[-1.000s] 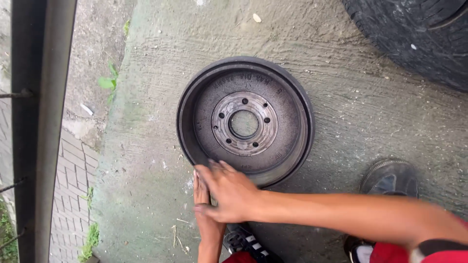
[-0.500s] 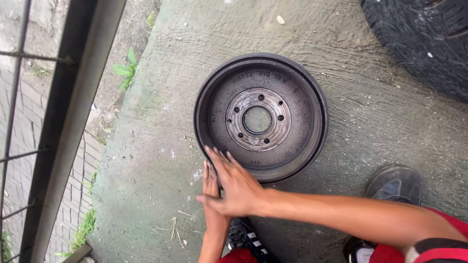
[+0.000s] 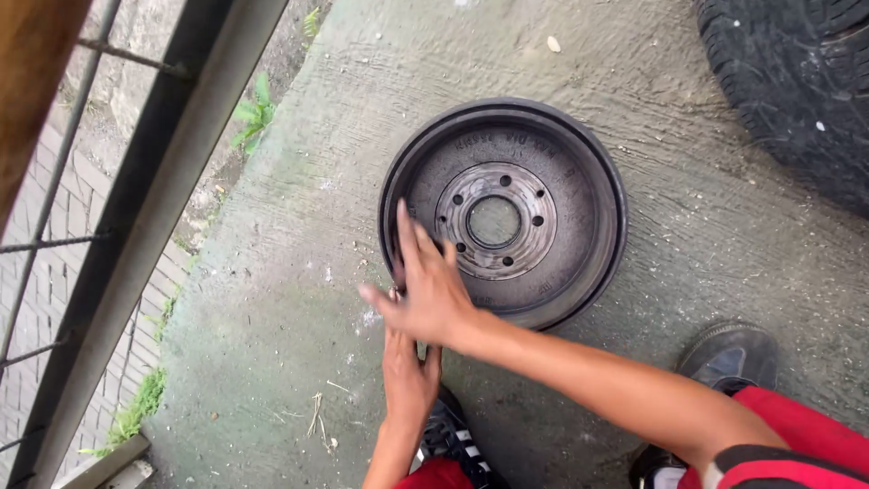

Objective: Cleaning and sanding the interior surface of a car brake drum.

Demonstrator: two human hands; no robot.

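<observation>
Now I see the drum [image 3: 507, 213] lying flat on the concrete floor [image 3: 272, 272], hub face up, right of the railing [image 3: 154, 208] and near-left of the tyre [image 3: 797, 81]. My right hand [image 3: 430, 290] lies flat on the drum's near-left rim, fingers [image 3: 407, 231] spread and straight, grasping nothing. My left hand [image 3: 407, 371] sits just beneath it, nearer to me, its fingertips hidden under the right palm, so I cannot tell whether it is clenched or released.

Compared with half a second ago, the drum sits farther right and a little lower in view, and the railing has swung in wider at the left. The right hand has slid farther onto the rim toward the hub, with the thumb now sticking out left. A dark shoe [image 3: 729, 358] rests on the floor at near right, another [image 3: 453, 439] beneath the left wrist.
</observation>
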